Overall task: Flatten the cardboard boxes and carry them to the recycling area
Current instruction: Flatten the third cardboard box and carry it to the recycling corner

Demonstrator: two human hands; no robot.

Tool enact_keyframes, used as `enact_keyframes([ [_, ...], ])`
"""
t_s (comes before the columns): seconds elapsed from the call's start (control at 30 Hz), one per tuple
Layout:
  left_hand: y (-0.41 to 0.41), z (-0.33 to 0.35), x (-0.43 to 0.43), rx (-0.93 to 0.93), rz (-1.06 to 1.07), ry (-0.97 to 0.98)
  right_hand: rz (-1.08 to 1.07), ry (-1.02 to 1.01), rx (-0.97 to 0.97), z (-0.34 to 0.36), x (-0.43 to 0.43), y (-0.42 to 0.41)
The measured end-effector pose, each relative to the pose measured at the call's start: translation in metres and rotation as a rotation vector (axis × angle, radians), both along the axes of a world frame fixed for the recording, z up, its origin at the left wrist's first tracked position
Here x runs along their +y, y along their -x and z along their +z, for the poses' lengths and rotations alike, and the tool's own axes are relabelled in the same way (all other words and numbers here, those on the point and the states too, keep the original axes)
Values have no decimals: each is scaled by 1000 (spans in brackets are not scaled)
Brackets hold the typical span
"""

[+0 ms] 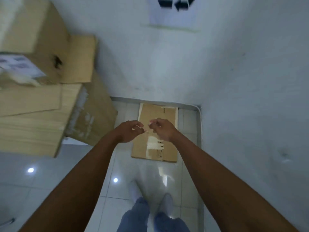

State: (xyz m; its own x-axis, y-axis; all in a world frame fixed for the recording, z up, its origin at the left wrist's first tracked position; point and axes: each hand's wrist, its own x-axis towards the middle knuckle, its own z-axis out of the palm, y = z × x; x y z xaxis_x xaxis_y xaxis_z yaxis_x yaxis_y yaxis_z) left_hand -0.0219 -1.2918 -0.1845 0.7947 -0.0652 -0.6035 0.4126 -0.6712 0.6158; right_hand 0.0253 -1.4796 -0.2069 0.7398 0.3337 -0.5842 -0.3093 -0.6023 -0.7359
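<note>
A flattened cardboard box (155, 144) with white tape remnants lies flat on the tiled floor, against the base of the white wall. Both my arms reach forward above it. My left hand (128, 132) hovers over its left edge with the fingers curled and apart, holding nothing. My right hand (161, 129) hovers over the middle of the cardboard, fingers loosely bent, also holding nothing. The fingertips of the two hands nearly meet. Neither hand touches the cardboard.
A stack of large cardboard boxes (41, 97) fills the left side, leaning close to the flat box. A paper sign with a recycling symbol (173, 12) hangs on the wall above. A white wall (250, 97) closes the right. My legs and shoes (150, 206) stand on glossy tiles.
</note>
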Motion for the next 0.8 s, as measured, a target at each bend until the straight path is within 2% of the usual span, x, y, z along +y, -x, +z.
enact_keyframes([
  [0.17, 52, 139, 82, -244, 165, -98, 146, -2, -144, 139, 65, 35],
  [0.37, 79, 190, 157, -323, 213, -225, 170, 24, -223, 175, 125, 51],
  [0.53, 124, 227, 260, -352, 179, -320, 351, 180, -392, 219, 224, 79],
  [0.63, 138, 238, 316, -367, 195, -385, 455, 220, -467, 235, 273, 92],
  [0.8, 136, 238, 373, -423, 216, -392, 499, 238, -503, 246, 329, 81],
])
